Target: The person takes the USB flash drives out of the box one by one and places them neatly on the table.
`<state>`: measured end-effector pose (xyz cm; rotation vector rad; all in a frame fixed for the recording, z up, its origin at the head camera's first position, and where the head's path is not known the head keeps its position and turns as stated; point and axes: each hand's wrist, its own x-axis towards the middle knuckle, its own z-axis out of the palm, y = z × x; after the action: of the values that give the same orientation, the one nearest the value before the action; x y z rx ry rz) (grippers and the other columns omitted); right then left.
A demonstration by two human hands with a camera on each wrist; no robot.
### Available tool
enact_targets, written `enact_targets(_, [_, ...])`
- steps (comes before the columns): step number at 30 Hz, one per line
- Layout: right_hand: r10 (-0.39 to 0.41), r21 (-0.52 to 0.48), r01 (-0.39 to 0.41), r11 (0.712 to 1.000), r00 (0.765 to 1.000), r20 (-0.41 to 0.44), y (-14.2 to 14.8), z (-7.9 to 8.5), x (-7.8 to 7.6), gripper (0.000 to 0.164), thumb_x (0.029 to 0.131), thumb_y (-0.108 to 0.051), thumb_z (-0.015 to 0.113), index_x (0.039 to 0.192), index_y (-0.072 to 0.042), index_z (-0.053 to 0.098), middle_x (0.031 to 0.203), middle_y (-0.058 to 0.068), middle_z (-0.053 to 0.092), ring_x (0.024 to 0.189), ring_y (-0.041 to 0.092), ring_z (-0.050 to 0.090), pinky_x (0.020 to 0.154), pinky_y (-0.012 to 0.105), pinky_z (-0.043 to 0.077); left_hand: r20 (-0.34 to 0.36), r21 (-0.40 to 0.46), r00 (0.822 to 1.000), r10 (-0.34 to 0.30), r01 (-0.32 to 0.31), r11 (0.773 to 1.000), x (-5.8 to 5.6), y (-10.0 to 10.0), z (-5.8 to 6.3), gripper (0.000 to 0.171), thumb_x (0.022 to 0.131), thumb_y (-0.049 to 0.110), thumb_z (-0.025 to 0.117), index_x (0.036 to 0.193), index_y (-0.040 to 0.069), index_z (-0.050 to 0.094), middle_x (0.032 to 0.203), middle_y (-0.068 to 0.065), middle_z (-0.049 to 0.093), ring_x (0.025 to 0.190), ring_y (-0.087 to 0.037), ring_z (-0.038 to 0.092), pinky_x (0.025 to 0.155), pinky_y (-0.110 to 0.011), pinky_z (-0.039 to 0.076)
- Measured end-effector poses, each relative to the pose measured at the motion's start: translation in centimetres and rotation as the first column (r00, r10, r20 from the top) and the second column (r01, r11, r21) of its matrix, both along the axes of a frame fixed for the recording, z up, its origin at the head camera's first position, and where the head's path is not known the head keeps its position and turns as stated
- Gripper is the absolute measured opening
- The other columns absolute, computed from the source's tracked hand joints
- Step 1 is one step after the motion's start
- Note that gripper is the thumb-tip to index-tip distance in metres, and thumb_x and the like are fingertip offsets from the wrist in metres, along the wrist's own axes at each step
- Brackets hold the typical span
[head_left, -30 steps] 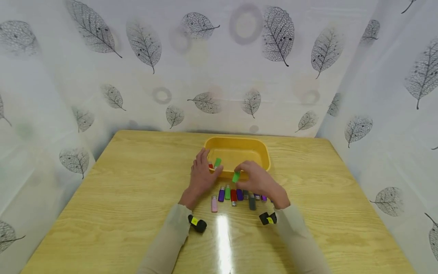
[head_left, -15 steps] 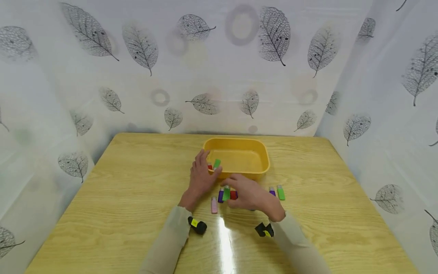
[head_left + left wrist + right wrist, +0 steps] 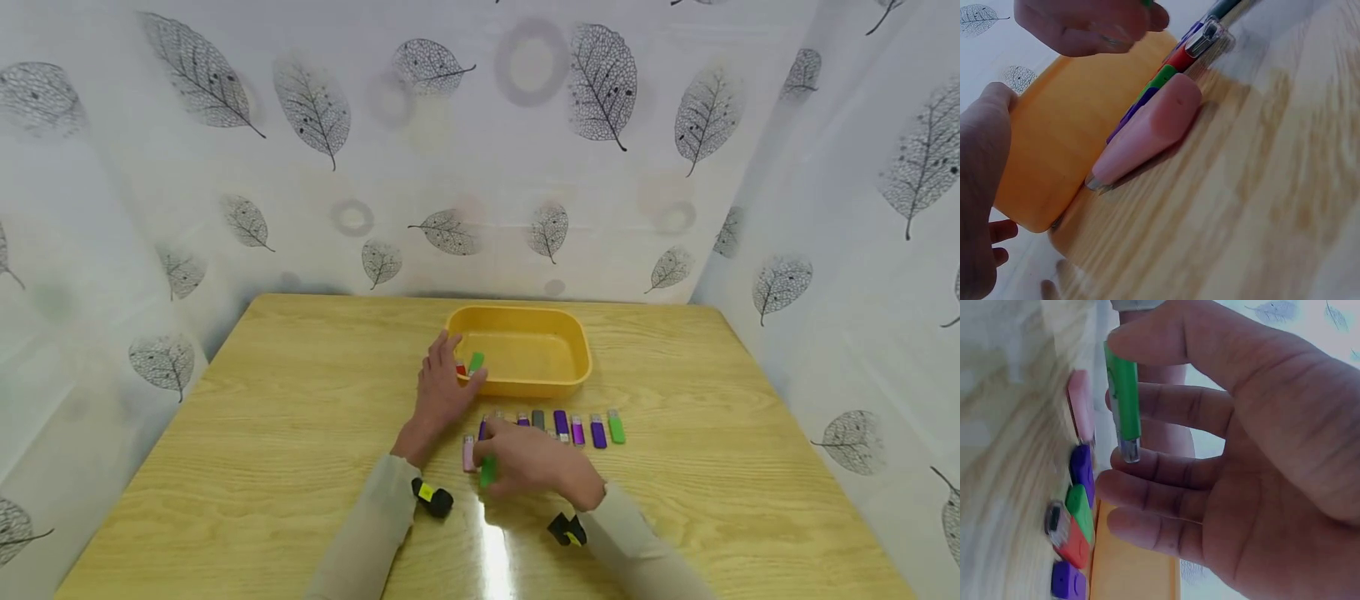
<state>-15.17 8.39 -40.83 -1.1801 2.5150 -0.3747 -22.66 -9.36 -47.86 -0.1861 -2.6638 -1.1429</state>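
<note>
My right hand pinches a green USB stick between thumb and index finger, its metal plug bare under a clear cap or sleeve. It is above the table, close to a pink USB stick at the left end of a row. Beneath that hand, a purple stick, another green one and a red one are partly hidden from the head view. My left hand rests against the left front corner of a yellow tray, fingers extended, thumb along its front wall.
Inside the tray's left front corner lie a red stick and a green stick. The row continues rightward with several purple sticks and ends at a green one. A leaf-print curtain stands behind the wooden table.
Carrying the green USB stick, my right hand has moved from the tray's front side leftward and toward me, uncovering the row's right end. My left hand has stayed at the tray.
</note>
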Motion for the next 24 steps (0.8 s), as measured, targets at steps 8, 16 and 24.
enact_targets(8, [0.026, 0.048, -0.029, 0.998, 0.997, 0.078, -0.69, -0.51, 0.80, 0.035, 0.077, -0.028, 0.083, 0.109, -0.026, 0.070, 0.104, -0.010, 0.052, 0.083, 0.003, 0.049, 0.071, 0.019, 0.045, 0.018, -0.005, 1.000, 0.001, -0.001, 1.000, 0.07, 0.00, 0.13, 0.076, 0.093, 0.051, 0.057, 0.152, 0.012, 0.029, 0.162, -0.013, 0.016, 0.140, -0.038, 0.030, 0.113, -0.059, 0.026])
enact_targets(16, [0.053, 0.068, -0.057, 0.996, 0.997, 0.051, -0.86, -0.84, 0.91, 0.036, 0.076, -0.030, 0.084, 0.109, -0.028, 0.068, 0.108, -0.011, 0.053, 0.086, 0.002, 0.050, 0.074, 0.020, 0.046, 0.004, 0.001, 1.000, -0.002, 0.002, 1.000, 0.05, 0.03, 0.04, 0.075, 0.093, 0.050, 0.057, 0.152, 0.012, 0.029, 0.162, -0.013, 0.016, 0.137, -0.039, 0.032, 0.111, -0.060, 0.027])
enact_targets(24, [0.077, 0.073, -0.075, 0.995, 0.997, -0.019, -0.86, -1.00, 0.84, 0.035, 0.080, -0.028, 0.082, 0.112, -0.024, 0.067, 0.110, -0.007, 0.055, 0.089, 0.003, 0.052, 0.079, 0.020, 0.048, 0.013, 0.005, 1.000, 0.000, 0.000, 1.000, 0.05, 0.08, 0.13, 0.075, 0.093, 0.050, 0.057, 0.152, 0.013, 0.029, 0.162, -0.012, 0.016, 0.137, -0.038, 0.032, 0.112, -0.059, 0.027])
